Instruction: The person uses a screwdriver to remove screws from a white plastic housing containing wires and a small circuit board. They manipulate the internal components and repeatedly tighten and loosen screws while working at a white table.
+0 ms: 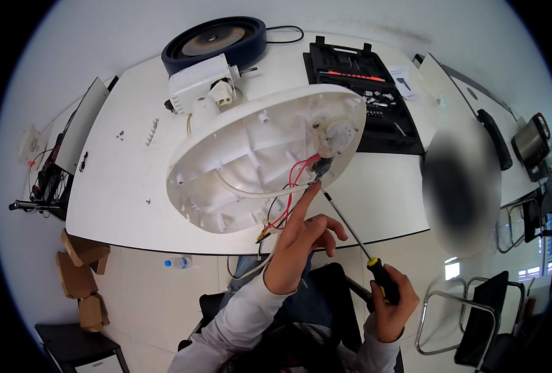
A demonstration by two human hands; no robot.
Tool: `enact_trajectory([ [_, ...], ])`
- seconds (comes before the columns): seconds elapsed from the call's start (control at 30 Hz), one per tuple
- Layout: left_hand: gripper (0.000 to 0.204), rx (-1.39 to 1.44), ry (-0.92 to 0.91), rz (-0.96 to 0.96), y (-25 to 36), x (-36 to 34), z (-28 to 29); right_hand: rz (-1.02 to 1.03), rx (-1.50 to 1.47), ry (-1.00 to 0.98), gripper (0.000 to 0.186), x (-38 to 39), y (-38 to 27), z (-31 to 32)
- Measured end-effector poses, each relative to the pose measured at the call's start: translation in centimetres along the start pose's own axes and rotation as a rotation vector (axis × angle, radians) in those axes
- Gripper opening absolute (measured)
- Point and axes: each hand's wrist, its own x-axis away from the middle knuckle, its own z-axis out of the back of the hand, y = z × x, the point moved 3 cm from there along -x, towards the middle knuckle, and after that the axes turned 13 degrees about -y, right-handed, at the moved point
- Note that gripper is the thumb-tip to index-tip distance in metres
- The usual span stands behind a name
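Note:
A white oval fan base (269, 149) lies tipped over on the table, its ribbed hollow underside facing me. Red wires (292, 186) and a white cable (251, 194) run across the inside to a dark part (322, 166) by a round translucent cover (338, 138). My left hand (304, 239) holds nothing; its index finger stretches to the dark part and the other fingers are loosely bent, apart. In my right hand (395, 304) is a screwdriver (383, 280) with a black and yellow handle. Its tip points up toward the base's near right rim, apart from it.
Behind the base are a white motor housing (201, 81) and a dark round ring (217, 40). A black tool case (363, 93) lies open at the back right. Small screws (152, 132) lie on the left of the table (120, 205). A blurred oval patch (462, 186) hides the right side.

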Motion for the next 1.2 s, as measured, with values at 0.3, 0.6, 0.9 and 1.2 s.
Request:
enact_trajectory([
  [0.3,0.057,0.033,0.120,-0.103,-0.3,0.7,0.8,0.008,-0.037,-0.007,0.041,0.0,0.9,-0.2],
  [0.6,0.058,0.021,0.027,-0.095,-0.4,0.5,1.1,-0.003,-0.024,-0.024,0.041,-0.7,0.7,-0.4],
  [0.9,0.060,0.029,-0.002,-0.076,-0.1,0.2,1.1,0.059,0.043,-0.039,0.042,-1.7,0.1,-0.1],
  [1.2,0.061,0.064,-0.034,-0.083,-0.2,0.2,1.2,0.120,0.056,-0.127,0.040,-4.6,-0.1,2.3],
])
